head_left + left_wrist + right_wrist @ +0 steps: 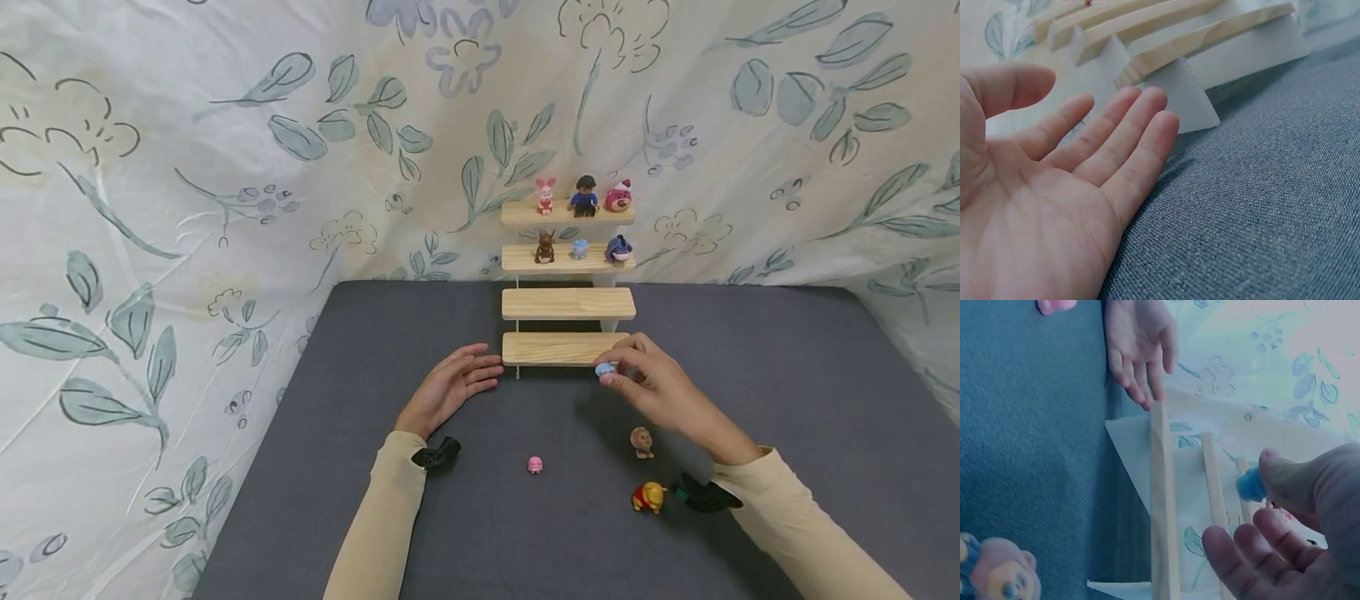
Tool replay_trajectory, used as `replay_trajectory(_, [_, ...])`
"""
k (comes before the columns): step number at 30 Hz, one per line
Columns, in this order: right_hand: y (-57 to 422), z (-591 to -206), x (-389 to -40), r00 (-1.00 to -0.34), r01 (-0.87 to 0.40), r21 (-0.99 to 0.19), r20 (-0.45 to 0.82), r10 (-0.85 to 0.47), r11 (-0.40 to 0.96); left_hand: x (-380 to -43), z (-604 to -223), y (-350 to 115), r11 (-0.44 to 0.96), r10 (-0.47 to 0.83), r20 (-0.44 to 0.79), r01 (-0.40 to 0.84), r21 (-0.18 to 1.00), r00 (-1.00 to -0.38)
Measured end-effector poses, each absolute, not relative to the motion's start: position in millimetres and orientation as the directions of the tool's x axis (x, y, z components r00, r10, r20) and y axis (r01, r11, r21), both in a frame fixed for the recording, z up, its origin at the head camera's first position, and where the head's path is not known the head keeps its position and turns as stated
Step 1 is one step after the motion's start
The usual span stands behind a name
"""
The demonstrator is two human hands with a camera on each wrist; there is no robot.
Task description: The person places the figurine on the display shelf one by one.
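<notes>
My right hand (663, 390) pinches a small blue figurine (604, 368) between thumb and fingers, close to the front right end of the lowest shelf board (555, 350). In the right wrist view the blue figurine (1250, 484) shows beside the thumb, its details blurred. At the other end of the stepped wooden rack, my left hand (448, 390) lies with its palm turned up and inward, holding nothing. Its fingers (1163, 128) are spread and slightly bent, near the white side support (1191, 103) in the left wrist view.
A pink figurine (535, 465), a lion figurine (642, 442) and a yellow bear in red (648, 497) stand on the dark grey cloth (480, 517). The second-highest board (517, 259) carries a brown, a light-blue and a donkey figurine; the top board (517, 214) also holds three figures.
</notes>
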State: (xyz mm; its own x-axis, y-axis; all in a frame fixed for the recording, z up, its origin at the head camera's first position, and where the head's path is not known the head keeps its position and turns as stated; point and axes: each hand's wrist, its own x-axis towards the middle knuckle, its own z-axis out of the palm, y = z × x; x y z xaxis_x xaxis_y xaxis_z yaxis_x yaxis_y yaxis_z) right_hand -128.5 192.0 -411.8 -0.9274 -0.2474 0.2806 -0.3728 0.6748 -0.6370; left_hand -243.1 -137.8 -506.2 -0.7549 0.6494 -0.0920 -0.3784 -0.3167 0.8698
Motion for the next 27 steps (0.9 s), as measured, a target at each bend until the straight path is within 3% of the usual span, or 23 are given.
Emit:
replay_trajectory(3, [194,-407,-130,-0.936,-0.345,-0.635,0.284,-0.207,0.691,-243,-506,-138,-0.313,0.647,-0.097,-0.379,0.871,-0.756])
replay_trajectory(11, [201,-394,-135,-0.985,-0.173,-0.751,0.128,-0.117,0.637,-242,-505,-137,-0.31,0.641,-0.104,-0.38,0.871,-0.761])
replay_trajectory(27, [216,-376,-156,-0.986,-0.167,-0.825,0.133,-0.102,0.539,-243,-505,-138,-0.315,0.651,-0.092,-0.379,0.87,-0.754])
